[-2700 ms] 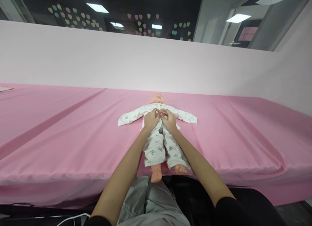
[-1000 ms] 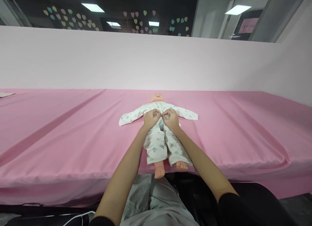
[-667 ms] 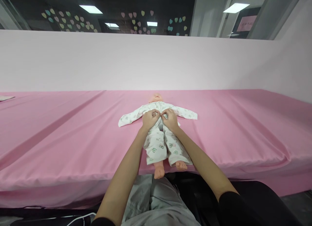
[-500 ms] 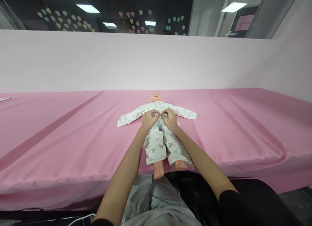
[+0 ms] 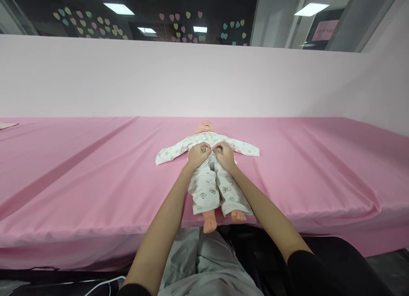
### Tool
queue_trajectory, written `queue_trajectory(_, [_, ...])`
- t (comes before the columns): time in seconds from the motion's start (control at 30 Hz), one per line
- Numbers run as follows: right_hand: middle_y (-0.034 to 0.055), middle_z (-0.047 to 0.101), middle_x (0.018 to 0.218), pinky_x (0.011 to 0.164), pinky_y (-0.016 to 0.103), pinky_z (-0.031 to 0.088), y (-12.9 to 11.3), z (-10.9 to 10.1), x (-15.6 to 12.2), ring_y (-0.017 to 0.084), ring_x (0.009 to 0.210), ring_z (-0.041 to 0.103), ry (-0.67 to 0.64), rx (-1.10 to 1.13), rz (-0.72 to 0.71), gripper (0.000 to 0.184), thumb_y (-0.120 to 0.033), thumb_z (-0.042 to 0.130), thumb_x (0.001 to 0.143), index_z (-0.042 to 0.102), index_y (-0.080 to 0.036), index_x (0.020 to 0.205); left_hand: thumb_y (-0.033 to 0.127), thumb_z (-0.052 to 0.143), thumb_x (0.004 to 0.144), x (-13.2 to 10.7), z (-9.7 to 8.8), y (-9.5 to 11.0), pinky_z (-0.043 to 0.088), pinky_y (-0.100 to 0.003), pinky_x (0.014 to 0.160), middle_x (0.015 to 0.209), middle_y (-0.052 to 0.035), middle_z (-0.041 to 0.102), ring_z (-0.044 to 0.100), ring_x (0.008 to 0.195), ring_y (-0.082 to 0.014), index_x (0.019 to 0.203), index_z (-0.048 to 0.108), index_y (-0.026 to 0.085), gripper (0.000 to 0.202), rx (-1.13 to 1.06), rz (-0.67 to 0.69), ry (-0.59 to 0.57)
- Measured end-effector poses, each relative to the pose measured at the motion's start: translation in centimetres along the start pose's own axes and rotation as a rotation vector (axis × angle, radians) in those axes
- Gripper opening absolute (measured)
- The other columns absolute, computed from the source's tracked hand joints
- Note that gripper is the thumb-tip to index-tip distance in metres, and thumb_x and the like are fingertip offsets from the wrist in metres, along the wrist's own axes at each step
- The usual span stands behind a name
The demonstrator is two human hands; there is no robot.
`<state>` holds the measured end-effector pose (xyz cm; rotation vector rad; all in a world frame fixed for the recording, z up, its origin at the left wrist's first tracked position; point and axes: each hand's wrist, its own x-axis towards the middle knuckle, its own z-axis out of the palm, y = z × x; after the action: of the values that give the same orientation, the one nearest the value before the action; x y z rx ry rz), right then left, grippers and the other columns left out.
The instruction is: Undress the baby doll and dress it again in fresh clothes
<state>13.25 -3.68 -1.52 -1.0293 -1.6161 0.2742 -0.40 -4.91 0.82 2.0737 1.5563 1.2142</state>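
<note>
A baby doll (image 5: 205, 127) lies on its back on the pink sheet (image 5: 96, 168), head away from me, bare feet over the near edge. It wears a white printed romper (image 5: 204, 189) with both sleeves spread flat. My left hand (image 5: 197, 155) and my right hand (image 5: 225, 154) meet over the doll's belly. Both hands are closed in a pinch on the front edges of the romper, fingertips almost touching. What lies under the fingertips is hidden.
A pale pink wall panel (image 5: 191, 79) runs along the far side of the bed. A flat pale item (image 5: 7, 125) lies at the far left edge. A white cable (image 5: 99, 283) trails on the floor at the bottom left. My lap sits below the bed edge.
Both hands stay pinched on the romper's front over the doll's belly, with only small finger shifts. The view has wobbled slightly.
</note>
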Motion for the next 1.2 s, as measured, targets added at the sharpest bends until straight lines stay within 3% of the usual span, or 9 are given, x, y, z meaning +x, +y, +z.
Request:
queue_trajectory(0.33, [0.0029,0.057,0.077,0.079,0.035,0.041,0.0,0.2,0.0,0.020,0.080,0.052,0.019,-0.054,0.006,0.006,-0.017,0.054,0.073,0.051,-0.020,0.069,0.032,0.046,0.075,0.3,-0.2,-0.7,0.024,-0.022,0.050,0.049,0.0046,0.035,0.034,0.050,-0.0097,0.079,0.065,0.015,0.025,-0.127,0.018,-0.065])
queue_trajectory(0.53, [0.0024,0.060,0.075,0.078,0.032,0.043,0.0,-0.1,-0.1,0.018,0.079,0.055,0.028,-0.028,-0.074,0.010,-0.018,0.059,0.074,0.057,-0.019,0.065,0.032,0.050,0.075,0.4,0.1,-1.1,0.019,-0.021,0.048,0.048,0.0067,0.028,0.026,0.047,-0.0074,0.074,0.063,0.014,0.022,-0.261,0.038,-0.056])
queue_trajectory(0.7, [0.0040,0.062,0.079,0.082,0.034,0.042,-0.1,0.0,-0.2,0.019,0.083,0.056,0.011,-0.053,-0.171,0.009,-0.023,0.063,0.075,0.060,-0.019,0.068,0.034,0.054,0.075,0.7,0.5,-1.7,0.017,-0.022,0.047,0.046,0.0075,0.026,0.023,0.046,-0.0073,0.075,0.066,0.013,0.024,-0.316,0.039,-0.010])
queue_trajectory(0.87, [0.0033,0.063,0.080,0.083,0.034,0.041,-0.2,-0.1,-0.2,0.019,0.084,0.055,-0.036,-0.084,-0.135,0.006,-0.018,0.059,0.075,0.061,-0.019,0.069,0.040,0.056,0.078,0.7,0.7,-1.9,0.023,-0.022,0.049,0.047,0.0069,0.030,0.028,0.047,-0.0083,0.082,0.068,0.015,0.028,-0.299,0.029,0.096])
queue_trajectory(0.97, [0.0015,0.063,0.076,0.079,0.032,0.042,-0.3,-0.2,0.1,0.017,0.077,0.056,-0.028,0.064,-0.008,0.009,-0.021,0.054,0.077,0.060,-0.018,0.071,0.040,0.059,0.077,0.5,0.5,-1.6,0.032,-0.022,0.056,0.064,0.0036,0.050,0.038,0.053,-0.0084,0.093,0.067,0.018,0.029,-0.211,0.064,0.159])
queue_trajectory(1.03, [0.0006,0.062,0.075,0.076,0.030,0.044,-0.1,-0.3,0.5,0.016,0.075,0.057,0.047,0.240,0.149,0.009,-0.024,0.053,0.076,0.059,-0.018,0.072,0.040,0.065,0.073,0.4,0.4,-1.3,0.035,-0.022,0.060,0.082,0.0012,0.059,0.041,0.056,-0.0081,0.101,0.065,0.021,0.034,-0.108,0.098,0.158])
queue_trajectory(1.1, [0.0000,0.061,0.076,0.076,0.028,0.046,0.8,-0.5,1.1,0.015,0.076,0.056,0.202,0.430,0.377,0.007,-0.023,0.054,0.074,0.058,-0.017,0.074,0.038,0.067,0.071,0.4,0.4,-1.1,0.035,-0.023,0.061,0.088,0.0014,0.061,0.041,0.055,-0.0076,0.106,0.063,0.023,0.038,-0.073,0.110,0.119])
queue_trajectory(1.2, [-0.0012,0.056,0.073,0.072,0.029,0.049,3.1,-1.7,2.0,0.014,0.073,0.056,0.466,0.653,0.675,0.007,-0.017,0.049,0.071,0.053,-0.017,0.077,0.031,0.064,0.072,0.9,0.6,-1.4,0.036,-0.022,0.057,0.077,0.0036,0.061,0.037,0.049,-0.0070,0.107,0.062,0.023,0.036,-0.235,0.047,0.085])
